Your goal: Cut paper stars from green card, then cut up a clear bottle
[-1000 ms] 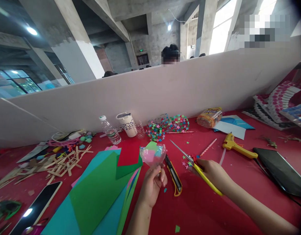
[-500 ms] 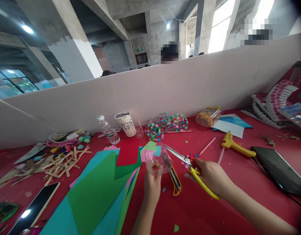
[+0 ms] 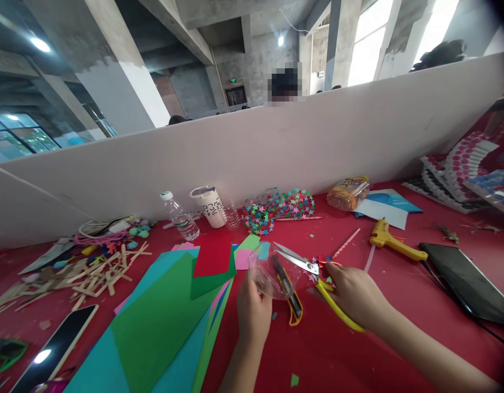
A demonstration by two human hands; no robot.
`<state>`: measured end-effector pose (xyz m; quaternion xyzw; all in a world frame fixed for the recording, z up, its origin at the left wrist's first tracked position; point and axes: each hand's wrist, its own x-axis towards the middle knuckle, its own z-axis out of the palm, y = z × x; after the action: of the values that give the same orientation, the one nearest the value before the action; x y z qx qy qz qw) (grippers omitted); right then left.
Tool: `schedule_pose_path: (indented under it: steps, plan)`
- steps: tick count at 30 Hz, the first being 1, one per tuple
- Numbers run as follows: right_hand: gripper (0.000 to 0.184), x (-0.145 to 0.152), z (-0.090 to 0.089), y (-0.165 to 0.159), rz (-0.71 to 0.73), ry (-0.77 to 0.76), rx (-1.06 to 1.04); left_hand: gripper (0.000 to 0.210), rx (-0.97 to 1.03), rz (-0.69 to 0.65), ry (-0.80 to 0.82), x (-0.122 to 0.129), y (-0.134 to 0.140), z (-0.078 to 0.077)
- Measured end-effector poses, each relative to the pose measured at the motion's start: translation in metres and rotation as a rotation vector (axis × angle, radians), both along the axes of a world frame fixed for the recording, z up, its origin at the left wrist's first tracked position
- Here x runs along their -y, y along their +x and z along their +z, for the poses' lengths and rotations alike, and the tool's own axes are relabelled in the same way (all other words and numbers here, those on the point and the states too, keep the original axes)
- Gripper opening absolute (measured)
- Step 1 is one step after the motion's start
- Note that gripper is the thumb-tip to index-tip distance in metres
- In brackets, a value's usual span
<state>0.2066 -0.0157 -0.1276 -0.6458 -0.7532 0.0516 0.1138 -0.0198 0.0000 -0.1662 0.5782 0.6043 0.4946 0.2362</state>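
My left hand [image 3: 254, 308] is closed on a clear plastic piece [image 3: 265, 275], shaped like a shallow cup or bottle section, above the table. In my right hand [image 3: 354, 292] is a pair of scissors [image 3: 329, 300] with yellow handles, its blades parted and pointing left toward the plastic. Beneath the plastic lies a yellow-and-black utility knife [image 3: 293, 305] on the red table. Small star confetti [image 3: 313, 267] sits just behind the scissors, partly hidden by my right hand.
Coloured paper sheets [image 3: 161, 316] spread left of my hands. A water bottle [image 3: 182, 221], a white cup [image 3: 208, 207] and star-filled plastic bottles [image 3: 276, 210] stand or lie along the white partition [image 3: 243, 153]. Right are a yellow glue gun [image 3: 395, 243] and a black tablet-like device [image 3: 468, 281]; wooden sticks [image 3: 108, 273] lie left.
The clear plastic piece has turned and tilted in my left hand, its opening now facing differently. The scissors have stayed nearly in place with blades still parted.
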Motion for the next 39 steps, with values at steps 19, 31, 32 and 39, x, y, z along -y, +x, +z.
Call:
schedule_pose_path:
  steps: [19, 31, 32, 39]
  plan:
    - [0.037, 0.0, -0.009, -0.002, 0.033, 0.0, 0.098, 0.025, -0.093, -0.095, 0.122, -0.003, 0.0, -0.016]
    - [0.035, -0.001, -0.013, 0.0, 0.035, 0.016, 0.102, 0.027, -0.095, -0.059, 0.135, -0.006, -0.006, -0.025]
    - [0.036, -0.001, -0.013, 0.0, 0.037, 0.016, 0.106, 0.027, -0.101, -0.059, 0.138, -0.006, -0.007, -0.025]
    - [0.041, 0.0, -0.003, 0.005, 0.067, 0.031, 0.12, 0.027, -0.166, -0.114, 0.107, -0.005, -0.004, -0.021]
